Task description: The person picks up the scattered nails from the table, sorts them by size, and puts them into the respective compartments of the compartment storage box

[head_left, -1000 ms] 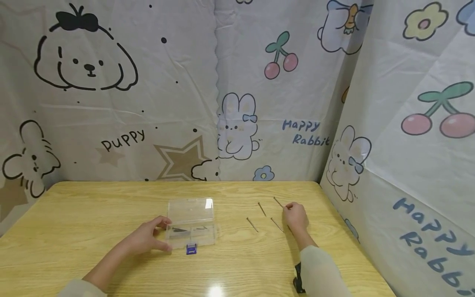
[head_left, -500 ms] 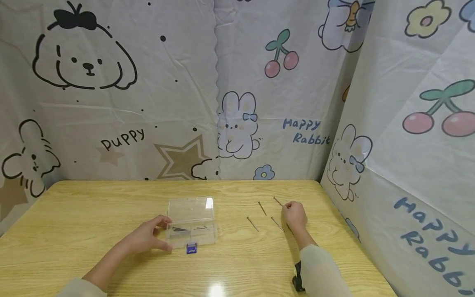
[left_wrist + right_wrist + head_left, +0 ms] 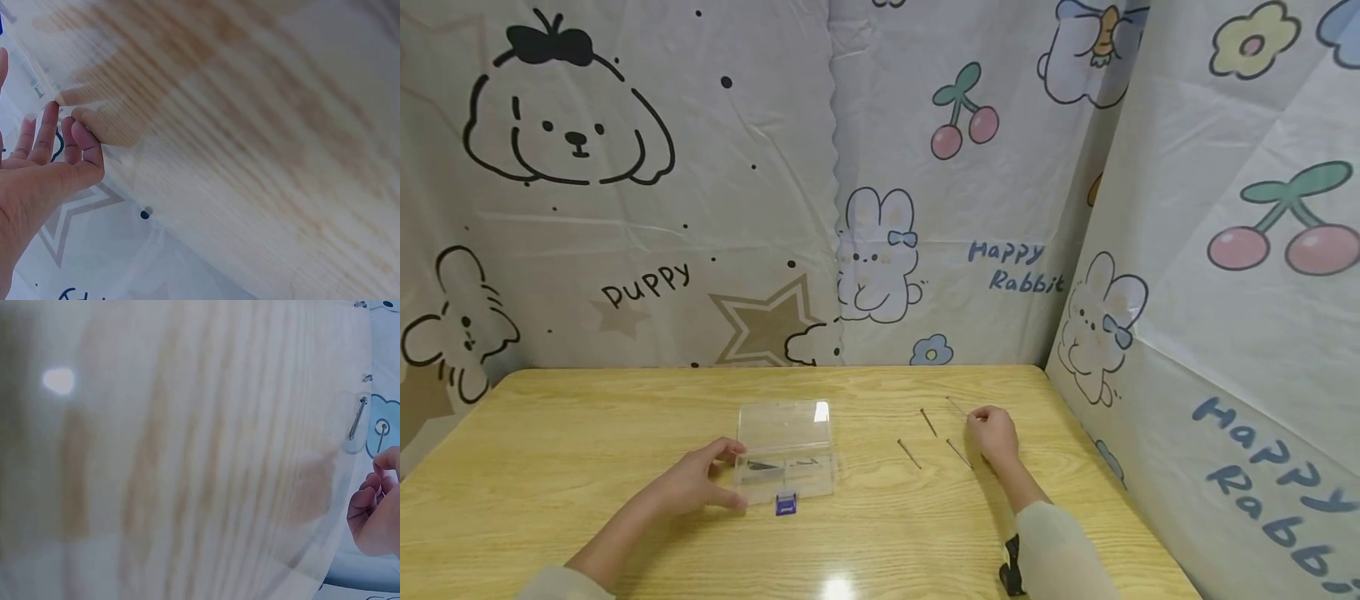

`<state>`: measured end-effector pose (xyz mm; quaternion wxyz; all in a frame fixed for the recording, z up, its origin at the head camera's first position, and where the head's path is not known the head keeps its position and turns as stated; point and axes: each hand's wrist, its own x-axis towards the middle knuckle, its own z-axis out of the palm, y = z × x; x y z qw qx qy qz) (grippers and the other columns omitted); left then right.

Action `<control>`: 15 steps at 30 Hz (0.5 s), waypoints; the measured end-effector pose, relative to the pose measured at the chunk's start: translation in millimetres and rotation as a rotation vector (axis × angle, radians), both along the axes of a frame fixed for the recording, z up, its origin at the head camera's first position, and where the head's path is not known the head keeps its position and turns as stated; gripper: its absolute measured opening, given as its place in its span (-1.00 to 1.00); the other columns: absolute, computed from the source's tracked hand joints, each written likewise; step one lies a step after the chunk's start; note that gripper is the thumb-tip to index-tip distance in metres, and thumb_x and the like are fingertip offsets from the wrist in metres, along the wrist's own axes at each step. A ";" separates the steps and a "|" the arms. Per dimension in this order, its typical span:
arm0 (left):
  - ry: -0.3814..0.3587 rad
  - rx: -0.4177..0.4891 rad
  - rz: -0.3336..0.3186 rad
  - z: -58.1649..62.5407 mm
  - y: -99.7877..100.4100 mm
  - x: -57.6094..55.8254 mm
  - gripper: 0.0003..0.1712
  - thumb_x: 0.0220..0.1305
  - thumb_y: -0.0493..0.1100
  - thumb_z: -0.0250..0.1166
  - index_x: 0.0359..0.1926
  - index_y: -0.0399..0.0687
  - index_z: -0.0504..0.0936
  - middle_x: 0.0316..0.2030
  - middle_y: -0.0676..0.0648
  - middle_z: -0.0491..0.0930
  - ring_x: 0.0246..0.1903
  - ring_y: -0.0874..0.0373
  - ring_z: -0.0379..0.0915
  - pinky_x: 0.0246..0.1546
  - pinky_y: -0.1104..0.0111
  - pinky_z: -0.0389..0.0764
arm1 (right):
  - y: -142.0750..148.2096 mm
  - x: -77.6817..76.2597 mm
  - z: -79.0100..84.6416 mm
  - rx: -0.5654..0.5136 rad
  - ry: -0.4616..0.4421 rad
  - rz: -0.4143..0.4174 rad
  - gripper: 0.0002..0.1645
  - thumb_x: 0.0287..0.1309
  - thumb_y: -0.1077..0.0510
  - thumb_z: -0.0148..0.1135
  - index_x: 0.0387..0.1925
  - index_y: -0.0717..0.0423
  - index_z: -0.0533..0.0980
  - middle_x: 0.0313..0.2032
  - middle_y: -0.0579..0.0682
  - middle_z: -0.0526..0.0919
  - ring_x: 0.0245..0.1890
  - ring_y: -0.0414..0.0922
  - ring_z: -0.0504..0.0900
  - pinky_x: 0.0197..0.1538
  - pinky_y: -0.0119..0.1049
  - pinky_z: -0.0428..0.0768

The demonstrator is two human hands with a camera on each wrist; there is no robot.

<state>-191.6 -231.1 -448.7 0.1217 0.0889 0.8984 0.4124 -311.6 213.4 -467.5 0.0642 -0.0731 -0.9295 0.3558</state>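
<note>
My left hand [image 3: 696, 479] holds the left side of a clear plastic box [image 3: 805, 487], its thumb at the front corner and its fingers near the hinge. The box's lid [image 3: 784, 423] is tipped back, and small dark nails [image 3: 762, 465] lie inside. A blue clasp [image 3: 786, 504] sticks out in front. At the right, my right hand [image 3: 994, 433] pinches one end of a long nail [image 3: 957, 406], also visible above the fingertips in the right wrist view. Three more long nails lie near that hand: one behind [image 3: 928, 422], one at left [image 3: 910, 454], one in front [image 3: 959, 454].
The wood-grain table [image 3: 865, 550] meets a patterned cloth [image 3: 760, 208] at the back, and another cloth wall [image 3: 1247, 333] stands along the right. A black object [image 3: 1012, 567] shows beside the right sleeve [image 3: 1063, 550].
My right hand has shifted slightly left, and the pinched nail's far end has moved left with it. The left hand and the box keep their places.
</note>
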 end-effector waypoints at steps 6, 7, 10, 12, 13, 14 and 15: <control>0.008 0.024 -0.040 -0.4 -1.1 0.6 -0.10 -0.15 0.02 0.52 0.17 -0.24 0.33 0.09 -0.25 0.44 0.15 -0.24 0.30 0.18 -0.08 0.35 | -4.1 4.1 5.9 0.007 0.014 0.059 -0.68 0.16 0.15 0.03 -0.21 0.28 0.59 -0.35 0.11 0.63 -0.46 -0.12 0.49 -0.44 -0.38 0.44; 0.009 0.024 -0.045 -0.5 -1.3 0.6 -0.10 -0.15 0.02 0.52 0.18 -0.25 0.33 0.09 -0.26 0.44 0.14 -0.25 0.30 0.17 -0.09 0.36 | -5.0 4.9 6.8 0.006 0.015 0.071 -0.68 0.16 0.15 0.04 -0.21 0.28 0.59 -0.36 0.10 0.62 -0.46 -0.12 0.49 -0.44 -0.38 0.44; 0.008 0.025 -0.036 -0.9 -1.5 0.5 -0.11 -0.16 0.02 0.53 0.17 -0.23 0.33 0.09 -0.25 0.44 0.14 -0.24 0.30 0.18 -0.09 0.35 | -8.1 7.2 9.1 -0.005 0.028 0.107 -0.70 0.16 0.16 0.06 -0.22 0.29 0.59 -0.39 0.09 0.60 -0.45 -0.13 0.48 -0.43 -0.38 0.44; 0.010 0.026 -0.036 -1.5 -1.9 0.0 -0.10 -0.16 0.02 0.53 0.17 -0.23 0.33 0.09 -0.25 0.44 0.15 -0.24 0.30 0.18 -0.09 0.35 | -11.0 9.4 10.8 -0.023 0.031 0.127 -0.72 0.16 0.17 0.09 -0.23 0.29 0.60 -0.42 0.07 0.58 -0.47 -0.13 0.46 -0.44 -0.38 0.44; 0.008 0.028 -0.032 -1.9 -2.1 -0.4 -0.10 -0.17 0.02 0.53 0.17 -0.23 0.33 0.09 -0.24 0.44 0.15 -0.23 0.30 0.18 -0.09 0.34 | -12.4 10.4 11.2 -0.026 0.036 0.135 -0.74 0.16 0.18 0.10 -0.25 0.29 0.60 -0.43 0.06 0.57 -0.47 -0.14 0.45 -0.44 -0.39 0.43; 0.005 0.032 -0.027 -2.1 -2.1 -0.6 -0.10 -0.17 0.02 0.53 0.17 -0.22 0.34 0.09 -0.23 0.44 0.15 -0.23 0.30 0.19 -0.09 0.34 | -13.8 11.3 11.6 -0.032 0.042 0.144 -0.75 0.16 0.19 0.10 -0.26 0.28 0.60 -0.44 0.05 0.56 -0.48 -0.14 0.44 -0.43 -0.39 0.42; 0.001 0.036 -0.020 -2.3 -2.1 -0.8 -0.10 -0.18 0.02 0.53 0.17 -0.21 0.34 0.10 -0.22 0.44 0.16 -0.22 0.30 0.20 -0.09 0.34 | -15.4 12.3 12.0 -0.036 0.047 0.152 -0.76 0.15 0.19 0.11 -0.28 0.28 0.61 -0.45 0.04 0.55 -0.47 -0.15 0.44 -0.42 -0.39 0.42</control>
